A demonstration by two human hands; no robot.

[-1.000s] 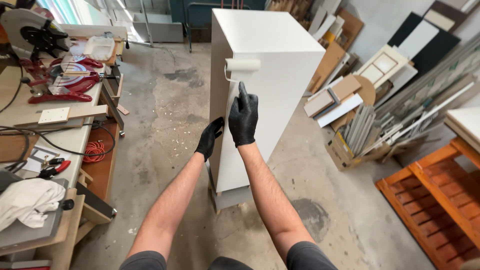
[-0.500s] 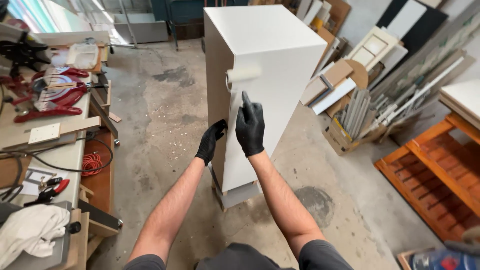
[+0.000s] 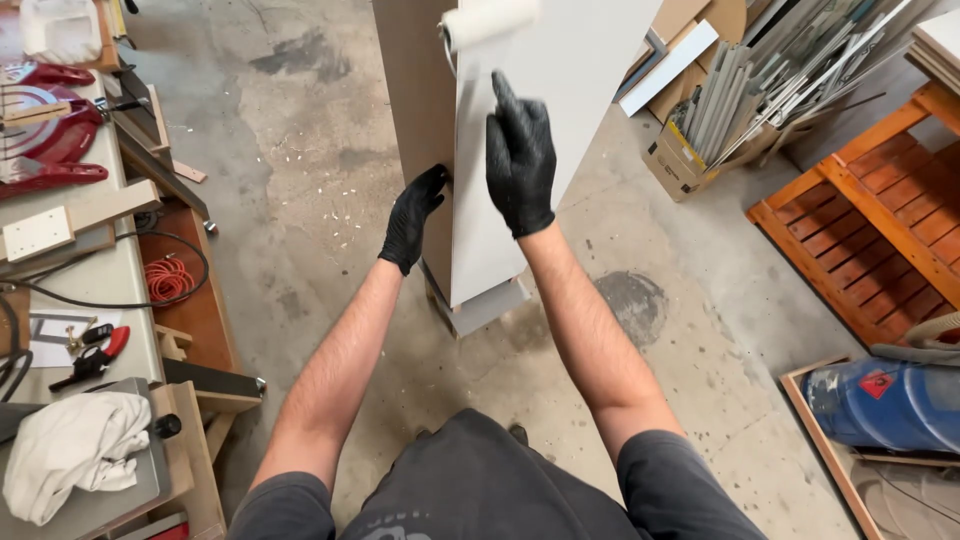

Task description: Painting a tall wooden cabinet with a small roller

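Note:
A tall white cabinet [image 3: 590, 80] stands upright on the concrete floor in front of me. My right hand [image 3: 520, 160], in a black glove, is closed around the handle of a paint roller, index finger stretched along it. The white roller sleeve [image 3: 490, 20] lies against the cabinet's front face near the top of the view. My left hand [image 3: 412, 215], also in a black glove, grips the cabinet's left front edge at mid height. The cabinet rests on a small grey base [image 3: 480, 305].
A workbench [image 3: 110, 280] runs along the left with red clamps [image 3: 45, 135], an orange cord coil [image 3: 165, 280], pliers and a white rag [image 3: 75, 450]. A box of trim strips [image 3: 720, 130], an orange wooden pallet [image 3: 880, 220] and a blue canister [image 3: 880, 405] sit to the right.
The view has closed in on the cabinet and tilted down. The roller sits higher in the picture. My left hand stays on the cabinet's edge.

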